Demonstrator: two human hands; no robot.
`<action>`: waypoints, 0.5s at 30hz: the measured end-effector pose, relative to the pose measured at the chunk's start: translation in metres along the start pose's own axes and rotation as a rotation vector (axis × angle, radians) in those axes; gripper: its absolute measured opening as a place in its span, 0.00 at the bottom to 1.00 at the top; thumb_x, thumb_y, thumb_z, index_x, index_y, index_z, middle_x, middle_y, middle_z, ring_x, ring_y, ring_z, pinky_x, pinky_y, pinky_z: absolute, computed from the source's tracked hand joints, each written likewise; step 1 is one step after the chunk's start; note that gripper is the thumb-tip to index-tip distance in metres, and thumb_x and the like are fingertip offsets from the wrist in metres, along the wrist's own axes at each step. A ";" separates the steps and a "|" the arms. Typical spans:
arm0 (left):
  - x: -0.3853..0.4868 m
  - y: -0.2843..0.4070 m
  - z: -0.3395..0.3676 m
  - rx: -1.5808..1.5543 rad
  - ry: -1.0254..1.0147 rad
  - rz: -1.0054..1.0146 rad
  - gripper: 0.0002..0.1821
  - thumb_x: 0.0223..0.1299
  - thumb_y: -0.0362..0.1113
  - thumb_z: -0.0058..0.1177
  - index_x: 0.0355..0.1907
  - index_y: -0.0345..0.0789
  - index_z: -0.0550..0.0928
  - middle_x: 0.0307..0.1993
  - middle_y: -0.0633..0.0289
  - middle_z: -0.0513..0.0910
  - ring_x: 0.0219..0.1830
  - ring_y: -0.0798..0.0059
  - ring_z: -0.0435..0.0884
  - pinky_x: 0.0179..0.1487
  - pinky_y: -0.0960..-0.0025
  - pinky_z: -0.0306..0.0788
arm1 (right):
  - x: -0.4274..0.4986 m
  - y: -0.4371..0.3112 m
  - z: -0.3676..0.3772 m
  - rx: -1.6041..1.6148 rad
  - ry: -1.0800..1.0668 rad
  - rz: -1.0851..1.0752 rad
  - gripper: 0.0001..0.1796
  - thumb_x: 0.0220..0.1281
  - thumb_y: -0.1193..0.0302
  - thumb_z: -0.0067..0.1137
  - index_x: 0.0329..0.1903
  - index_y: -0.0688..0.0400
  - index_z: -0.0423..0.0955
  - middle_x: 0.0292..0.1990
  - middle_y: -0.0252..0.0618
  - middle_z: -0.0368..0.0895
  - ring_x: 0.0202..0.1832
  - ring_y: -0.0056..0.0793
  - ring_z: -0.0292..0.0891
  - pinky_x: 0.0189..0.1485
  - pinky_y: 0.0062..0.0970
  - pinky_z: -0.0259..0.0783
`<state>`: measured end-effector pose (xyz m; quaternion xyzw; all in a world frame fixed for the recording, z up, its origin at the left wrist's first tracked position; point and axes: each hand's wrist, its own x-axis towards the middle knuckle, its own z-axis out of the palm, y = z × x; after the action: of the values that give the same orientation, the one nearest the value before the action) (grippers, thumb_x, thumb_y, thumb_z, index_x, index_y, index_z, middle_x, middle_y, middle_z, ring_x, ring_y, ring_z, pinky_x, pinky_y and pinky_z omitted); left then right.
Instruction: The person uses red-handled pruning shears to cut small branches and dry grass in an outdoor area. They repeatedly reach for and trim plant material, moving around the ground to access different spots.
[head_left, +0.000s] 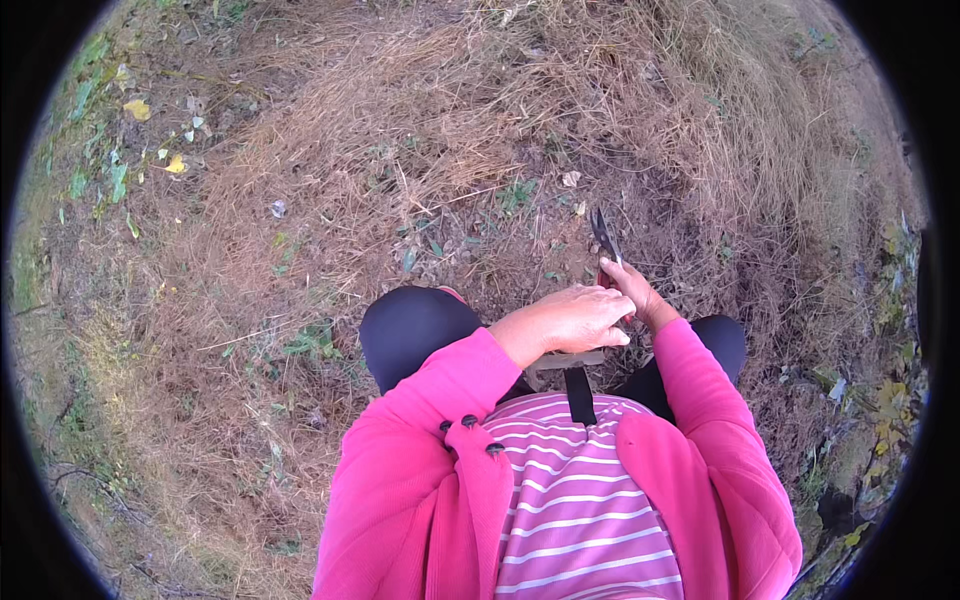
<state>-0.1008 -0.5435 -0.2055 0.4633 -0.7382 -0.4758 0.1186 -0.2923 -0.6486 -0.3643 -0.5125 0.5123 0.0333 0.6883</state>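
My right hand (636, 289) holds a pair of pruning shears (606, 238) with dark blades and red handles. The blades point away from me, a little apart, just above the soil. Across the lower handles and close to my right wrist reaches my left hand (574, 319), its fingers curled; whether it grips anything is hidden. Under the left hand, near my lap, lies a pale, flat strip (568, 361), with a black strap (580, 396) running from it down over my striped shirt.
Dry grass (450, 97) covers the ground ahead, with small green weeds (517, 193) in bare soil. My bent knees (420, 334) stand on both sides of my hands. Yellow leaves (175, 163) lie at the upper left; leafy plants (892, 405) edge the right.
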 end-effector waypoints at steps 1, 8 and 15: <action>-0.005 0.001 -0.002 -0.037 -0.025 -0.019 0.22 0.68 0.49 0.59 0.56 0.37 0.77 0.53 0.49 0.81 0.62 0.49 0.78 0.65 0.48 0.70 | -0.004 -0.003 0.009 0.068 -0.021 0.035 0.27 0.77 0.47 0.52 0.53 0.60 0.76 0.42 0.37 0.83 0.44 0.26 0.80 0.47 0.30 0.77; -0.018 0.009 -0.018 0.090 0.194 0.114 0.20 0.68 0.49 0.59 0.48 0.34 0.77 0.49 0.47 0.83 0.57 0.48 0.80 0.61 0.48 0.73 | -0.031 -0.062 0.032 -0.020 -0.291 -0.081 0.23 0.82 0.62 0.49 0.68 0.64 0.70 0.60 0.41 0.82 0.59 0.33 0.81 0.62 0.33 0.77; -0.050 0.018 -0.029 0.110 0.153 0.134 0.20 0.70 0.48 0.57 0.47 0.31 0.76 0.48 0.46 0.84 0.57 0.48 0.83 0.60 0.48 0.74 | 0.022 -0.129 0.078 -0.132 -0.141 0.265 0.36 0.68 0.32 0.55 0.32 0.57 0.77 0.23 0.36 0.80 0.26 0.30 0.76 0.31 0.36 0.73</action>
<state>-0.0666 -0.5189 -0.1625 0.4539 -0.7812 -0.3887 0.1805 -0.1559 -0.6618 -0.2980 -0.4809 0.5225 0.1936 0.6769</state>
